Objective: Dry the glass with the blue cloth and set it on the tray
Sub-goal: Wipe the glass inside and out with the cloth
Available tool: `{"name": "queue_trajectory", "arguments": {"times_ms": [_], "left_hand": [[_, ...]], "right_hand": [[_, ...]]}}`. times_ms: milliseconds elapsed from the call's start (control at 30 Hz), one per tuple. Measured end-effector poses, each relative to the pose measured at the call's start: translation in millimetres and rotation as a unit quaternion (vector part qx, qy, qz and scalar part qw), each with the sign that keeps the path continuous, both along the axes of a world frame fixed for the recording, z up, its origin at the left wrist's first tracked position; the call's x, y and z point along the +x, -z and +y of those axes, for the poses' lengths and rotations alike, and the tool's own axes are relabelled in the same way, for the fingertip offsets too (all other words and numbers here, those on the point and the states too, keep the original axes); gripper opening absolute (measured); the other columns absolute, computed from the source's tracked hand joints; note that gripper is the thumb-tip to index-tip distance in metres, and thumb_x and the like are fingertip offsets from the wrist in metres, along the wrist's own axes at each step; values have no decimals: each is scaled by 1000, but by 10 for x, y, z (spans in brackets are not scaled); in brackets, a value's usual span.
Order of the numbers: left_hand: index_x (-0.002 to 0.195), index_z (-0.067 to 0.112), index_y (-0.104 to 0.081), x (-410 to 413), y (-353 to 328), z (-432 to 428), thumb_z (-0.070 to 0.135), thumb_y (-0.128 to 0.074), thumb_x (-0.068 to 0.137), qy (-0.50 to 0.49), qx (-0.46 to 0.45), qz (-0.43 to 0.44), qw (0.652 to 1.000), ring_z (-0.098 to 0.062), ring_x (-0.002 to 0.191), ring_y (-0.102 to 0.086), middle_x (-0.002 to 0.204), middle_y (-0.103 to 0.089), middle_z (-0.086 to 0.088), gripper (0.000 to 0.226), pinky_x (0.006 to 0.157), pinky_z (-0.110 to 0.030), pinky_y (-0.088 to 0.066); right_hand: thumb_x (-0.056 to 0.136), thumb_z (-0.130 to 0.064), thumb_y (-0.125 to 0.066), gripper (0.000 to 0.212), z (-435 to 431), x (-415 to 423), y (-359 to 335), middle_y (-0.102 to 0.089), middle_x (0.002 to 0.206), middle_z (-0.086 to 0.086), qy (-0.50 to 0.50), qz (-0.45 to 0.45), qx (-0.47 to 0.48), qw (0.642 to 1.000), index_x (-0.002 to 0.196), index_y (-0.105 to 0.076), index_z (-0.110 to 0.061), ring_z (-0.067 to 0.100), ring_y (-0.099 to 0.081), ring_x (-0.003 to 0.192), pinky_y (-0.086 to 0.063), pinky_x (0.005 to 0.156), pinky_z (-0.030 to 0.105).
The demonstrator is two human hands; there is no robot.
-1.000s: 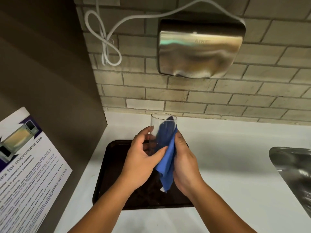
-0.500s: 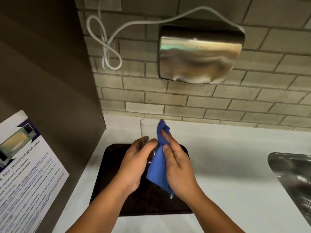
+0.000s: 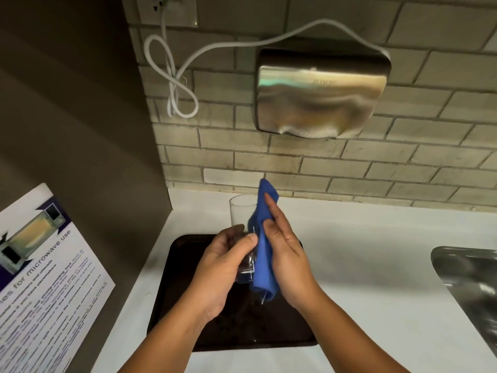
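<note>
Your left hand (image 3: 228, 265) curls around the lower half of the glass (image 3: 240, 214). It holds the glass upright, mouth up and long axis near vertical, in the air above the dark tray (image 3: 166, 305). The blue cloth (image 3: 262, 254) drapes down the glass's right side. Your right hand (image 3: 287, 259), fingers straight, presses the cloth against the glass. The tray lies directly beneath, so setting down would likely be a straight lowering by the left hand.

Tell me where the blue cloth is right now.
In the head view, centre frame: the blue cloth is pressed against the right side of the glass by the right hand, above the dark tray.
</note>
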State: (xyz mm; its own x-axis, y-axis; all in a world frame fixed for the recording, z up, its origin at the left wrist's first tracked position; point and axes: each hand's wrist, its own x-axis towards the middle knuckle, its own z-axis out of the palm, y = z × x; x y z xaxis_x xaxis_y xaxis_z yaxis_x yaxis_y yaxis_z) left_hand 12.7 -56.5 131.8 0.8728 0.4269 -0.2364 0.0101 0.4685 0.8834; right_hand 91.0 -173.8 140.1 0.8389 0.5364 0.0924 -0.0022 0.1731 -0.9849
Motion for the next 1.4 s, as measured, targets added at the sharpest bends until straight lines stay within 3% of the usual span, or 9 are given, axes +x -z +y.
{"name": "queue_trajectory", "arguments": {"times_ms": [167, 300, 433, 567, 733, 800, 1067, 1233, 1400], "left_hand": [[129, 16, -71, 21, -42, 3, 32, -82, 86, -30, -76, -33, 996, -19, 91, -84, 111, -86, -10, 47, 73, -36, -67], [132, 12, -72, 30, 16, -35, 33, -71, 103, -32, -61, 30, 997, -27, 103, -84, 121, -85, -17, 36, 81, -40, -65], [124, 26, -80, 41, 21, -55, 60, -75, 94, 8, 68, 79, 995, -12, 99, -84, 108, -89, 4, 46, 82, -29, -61], [127, 20, -78, 37, 40, -67, 69, -81, 69, -9, 76, 55, 996, -7, 85, -84, 102, -89, 4, 75, 68, -22, -62], [133, 14, -71, 81, 35, -93, 62, -60, 103, -23, -27, 97, 995, -27, 96, -87, 108, -89, -12, 57, 83, -46, -68], [132, 14, -74, 100, -4, -74, 59, -52, 110, -7, -54, 102, 993, -26, 88, -88, 103, -89, -12, 55, 75, -42, -66], [106, 23, -90, 81, -20, -59, 56, -85, 85, 43, 54, 91, 993, -16, 98, -86, 107, -90, -4, 40, 83, -32, -62], [90, 31, -92, 52, 39, 2, 41, -87, 89, 55, 67, 107, 991, -13, 79, -85, 92, -90, -4, 12, 69, -26, -66], [83, 22, -91, 50, 65, -4, 31, -81, 87, 68, 51, 103, 991, -19, 79, -81, 90, -85, -7, 14, 78, -33, -67]], "right_hand": [[114, -33, -48, 39, 6, -15, 55, -71, 147, 14, -37, 187, 93, 977, 148, -65, -29, 34, -68, 135, -48, 119, 51], [115, -29, -47, 38, 13, -37, 137, -72, 143, 22, -30, 222, 96, 970, 145, -69, -20, 42, -66, 136, -47, 120, 55], [118, -29, -40, 39, 4, 27, 240, -74, 144, 9, 7, 177, 26, 984, 149, -64, -27, 29, -68, 136, -49, 121, 50], [114, -36, -46, 40, -12, 32, 280, -75, 142, -2, 11, 107, -4, 994, 149, -63, -40, 19, -71, 132, -56, 113, 38], [101, -44, -64, 49, -55, 106, 274, -75, 144, -2, -17, 125, 3, 992, 150, -61, -45, 25, -73, 131, -54, 114, 46], [102, -39, -63, 46, -73, 115, 287, -75, 143, -3, -36, 131, 11, 991, 147, -62, -49, 25, -74, 129, -57, 112, 44], [113, -26, -51, 41, -108, 117, 339, -75, 143, 7, -36, 181, 32, 982, 147, -64, -44, 32, -73, 129, -54, 114, 54], [110, -27, -57, 43, -165, 143, 399, -74, 143, 13, -54, 202, 15, 978, 152, -61, -37, 36, -72, 128, -57, 109, 50], [109, -29, -58, 42, -230, 228, 439, -69, 148, 19, -101, 235, 16, 967, 150, -63, -26, 39, -67, 133, -49, 115, 54]]}}
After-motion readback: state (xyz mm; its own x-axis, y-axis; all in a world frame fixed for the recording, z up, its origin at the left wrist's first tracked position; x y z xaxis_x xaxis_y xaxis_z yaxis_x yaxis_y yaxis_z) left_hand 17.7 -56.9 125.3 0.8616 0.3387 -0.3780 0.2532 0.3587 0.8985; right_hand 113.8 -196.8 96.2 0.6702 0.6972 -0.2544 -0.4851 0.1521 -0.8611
